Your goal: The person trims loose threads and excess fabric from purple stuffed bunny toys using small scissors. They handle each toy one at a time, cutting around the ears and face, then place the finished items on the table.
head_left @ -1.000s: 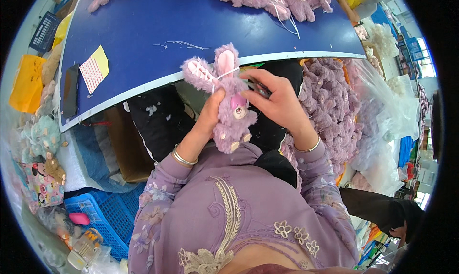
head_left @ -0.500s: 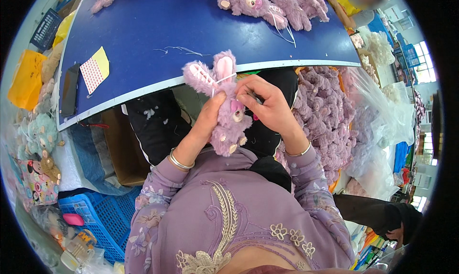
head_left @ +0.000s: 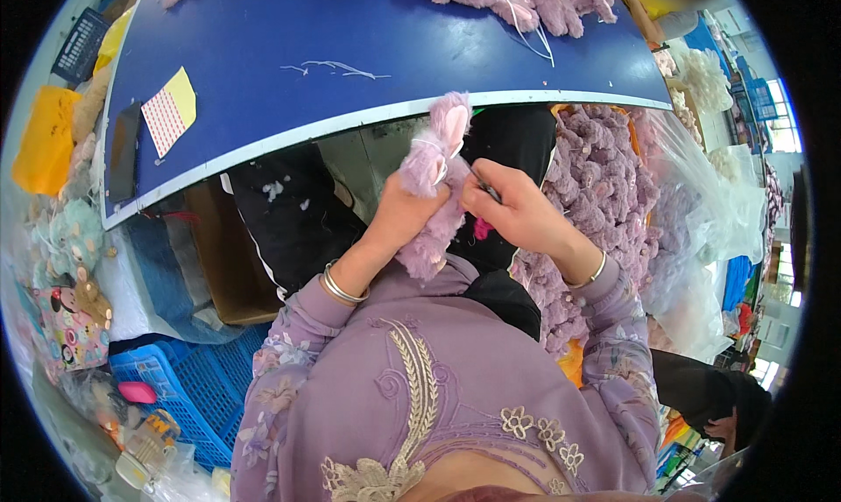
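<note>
A purple plush rabbit (head_left: 426, 250) is held upright in front of me, over my lap and just off the table edge. My left hand (head_left: 405, 213) is wrapped round its body, with the thumb across it. White cord (head_left: 429, 144) loops round the base of the ears, which have pale pink linings. My right hand (head_left: 524, 211) is closed on a small dark metal tool (head_left: 486, 187), whose thin tip points at the rabbit's side below the ears. The tool's exact kind is unclear. A bright pink piece (head_left: 482, 229) shows under my right fingers. The rabbit's face is turned out of sight.
On the blue table (head_left: 263, 46) lie more plush rabbits (head_left: 543, 3), loose white cords (head_left: 342, 67), a sticker sheet (head_left: 171, 115) and a dark phone-like slab (head_left: 124, 152). A heap of purple plush (head_left: 596, 187) stands at right, a blue basket (head_left: 193, 397) at lower left. Another person sits far right.
The rabbit has been turned so its face no longer shows, and its ears now sit closer together. My right hand has moved slightly right and down, exposing the dark tool.
</note>
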`<action>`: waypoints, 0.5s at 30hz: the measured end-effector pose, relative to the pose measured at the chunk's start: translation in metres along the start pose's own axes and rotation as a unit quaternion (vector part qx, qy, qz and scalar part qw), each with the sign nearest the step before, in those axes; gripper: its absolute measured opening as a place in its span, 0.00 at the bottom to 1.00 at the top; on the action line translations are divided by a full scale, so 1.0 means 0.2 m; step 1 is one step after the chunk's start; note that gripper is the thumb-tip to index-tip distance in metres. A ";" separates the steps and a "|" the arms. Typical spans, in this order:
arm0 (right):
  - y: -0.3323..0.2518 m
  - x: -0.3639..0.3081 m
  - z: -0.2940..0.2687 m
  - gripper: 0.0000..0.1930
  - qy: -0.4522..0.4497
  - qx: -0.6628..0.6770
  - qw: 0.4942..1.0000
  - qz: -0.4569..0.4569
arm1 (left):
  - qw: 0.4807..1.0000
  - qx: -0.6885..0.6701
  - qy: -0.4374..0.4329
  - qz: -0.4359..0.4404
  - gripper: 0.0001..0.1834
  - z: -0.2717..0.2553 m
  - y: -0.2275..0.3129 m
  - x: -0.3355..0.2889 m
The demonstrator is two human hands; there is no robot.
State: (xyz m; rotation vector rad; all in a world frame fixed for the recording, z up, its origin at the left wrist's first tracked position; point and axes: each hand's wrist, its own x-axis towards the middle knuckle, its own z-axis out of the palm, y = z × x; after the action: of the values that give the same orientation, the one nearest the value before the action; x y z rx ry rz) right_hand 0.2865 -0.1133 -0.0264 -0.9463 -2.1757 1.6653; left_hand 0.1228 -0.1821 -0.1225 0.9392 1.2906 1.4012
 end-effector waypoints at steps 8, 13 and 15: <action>-0.03 -0.08 -0.25 0.13 0.170 -0.001 0.985 0.041 | 0.924 -0.325 -0.059 -0.192 0.24 -0.06 0.11 0.04; 0.02 -0.06 -0.17 0.10 0.057 -0.214 0.973 -0.061 | 0.911 -0.332 -0.129 -0.209 0.26 -0.06 0.03 0.05; 0.01 -0.04 -0.16 0.10 0.051 -0.246 0.964 -0.092 | 0.908 -0.329 -0.159 -0.206 0.29 -0.07 0.01 0.06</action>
State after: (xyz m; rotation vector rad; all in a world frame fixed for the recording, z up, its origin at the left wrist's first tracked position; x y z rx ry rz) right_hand 0.3107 -0.0936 -0.0171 -0.8814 -2.5657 0.9845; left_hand 0.1066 -0.1743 -0.1237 0.3729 0.6379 1.1611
